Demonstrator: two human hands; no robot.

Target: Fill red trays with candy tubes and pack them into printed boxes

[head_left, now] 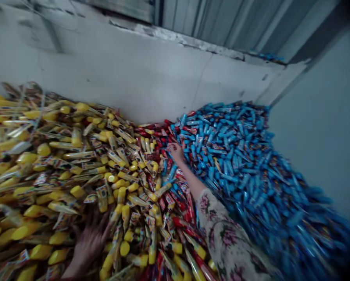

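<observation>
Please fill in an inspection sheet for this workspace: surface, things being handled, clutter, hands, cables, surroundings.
Surface: hidden beneath the heaps.
Things: yellow-capped tubes heaped left, blue tubes right, red tubes mostly between them.
Clutter: colours mix along the middle; small blue pieces by the wall's top edge.
Left hand: fingers spread, among yellow-capped tubes.
Right hand: extended to where red and blue meet; grip unclear.
Cables: thin pale cord hanging over the yellow-capped heap.
Surroundings: cracked white wall behind, ribbed panel above.
</observation>
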